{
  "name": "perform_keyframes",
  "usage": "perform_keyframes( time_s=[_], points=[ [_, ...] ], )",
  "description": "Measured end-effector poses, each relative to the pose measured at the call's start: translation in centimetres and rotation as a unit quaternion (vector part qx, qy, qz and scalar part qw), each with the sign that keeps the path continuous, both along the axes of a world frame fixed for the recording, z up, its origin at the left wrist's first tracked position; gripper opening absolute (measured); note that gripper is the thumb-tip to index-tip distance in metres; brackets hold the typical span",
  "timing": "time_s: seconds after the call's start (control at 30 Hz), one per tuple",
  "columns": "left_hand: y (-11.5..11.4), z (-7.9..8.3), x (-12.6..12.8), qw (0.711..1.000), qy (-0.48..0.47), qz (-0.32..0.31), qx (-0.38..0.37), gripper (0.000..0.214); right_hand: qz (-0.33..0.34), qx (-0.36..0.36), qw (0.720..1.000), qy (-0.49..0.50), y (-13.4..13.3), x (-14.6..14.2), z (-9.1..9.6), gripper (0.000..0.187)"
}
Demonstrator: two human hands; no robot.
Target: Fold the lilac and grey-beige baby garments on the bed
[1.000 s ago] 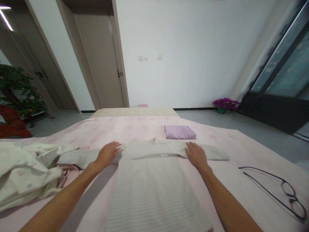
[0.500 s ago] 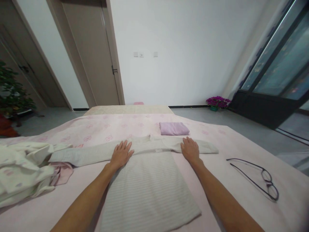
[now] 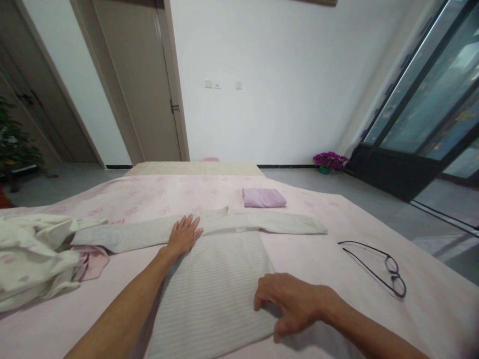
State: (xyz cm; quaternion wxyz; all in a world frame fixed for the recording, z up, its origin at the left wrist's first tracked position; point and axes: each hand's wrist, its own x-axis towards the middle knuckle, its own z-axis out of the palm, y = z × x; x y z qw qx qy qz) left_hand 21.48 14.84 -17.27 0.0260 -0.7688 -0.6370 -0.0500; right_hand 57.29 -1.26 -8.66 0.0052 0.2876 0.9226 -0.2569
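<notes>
Resting flat near the centre of the head view, the left hand (image 3: 183,237) lies on the shoulder of the striped shirt (image 3: 220,284), fingers extended, gripping nothing. At lower right of centre, the right hand (image 3: 295,300) curves over the shirt's side edge, thumb and fingers apart; its contact with the cloth is unclear. The shirt spreads across the lower centre on a pink flowered sheet (image 3: 310,259). A folded purple cloth (image 3: 264,198) lies just right of centre, black glasses (image 3: 394,274) at right, a crumpled pale garment (image 3: 33,259) at lower left.
</notes>
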Motion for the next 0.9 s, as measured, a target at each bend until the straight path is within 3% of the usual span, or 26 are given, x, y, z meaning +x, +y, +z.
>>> perform_keyframes(
  time_s=[0.23, 0.43, 0.57, 0.63, 0.7, 0.8, 0.9],
  points=[
    [0.1, 0.4, 0.1, 1.000, -0.010, 0.010, -0.014, 0.058, -0.041, 0.051, 0.998, -0.026, -2.1, -1.1, 1.1, 0.040],
    [0.3, 0.4, 0.3, 0.999, -0.018, 0.021, -0.017, 0.060, 0.009, -0.111, 0.993, -0.029, -1.0, -1.7, 2.7, 0.048],
    [0.2, 0.1, 0.7, 0.999, -0.018, 0.030, -0.013, 0.065, -0.032, -0.157, 0.987, -0.015, 1.4, -2.5, 2.5, 0.035],
    [0.0, 0.0, 0.9, 0.999, -0.015, 0.031, -0.004, 0.066, -0.098, -0.089, 0.990, 0.057, 3.4, -3.3, 1.8, 0.035],
    [-0.2, -0.1, 1.0, 0.999, -0.010, 0.030, 0.007, 0.066, -0.165, 0.032, 0.980, 0.105, 5.7, -4.1, 0.4, 0.043],
    [-0.4, -0.3, 0.9, 1.000, -0.002, 0.023, 0.018, 0.067, -0.184, 0.146, 0.971, 0.049, 9.6, -4.6, -2.4, 0.056],
    [-0.5, -0.5, 0.5, 1.000, 0.009, 0.010, 0.024, 0.067, -0.231, 0.191, 0.953, -0.049, 13.3, -3.4, -5.1, 0.062]
  ],
)
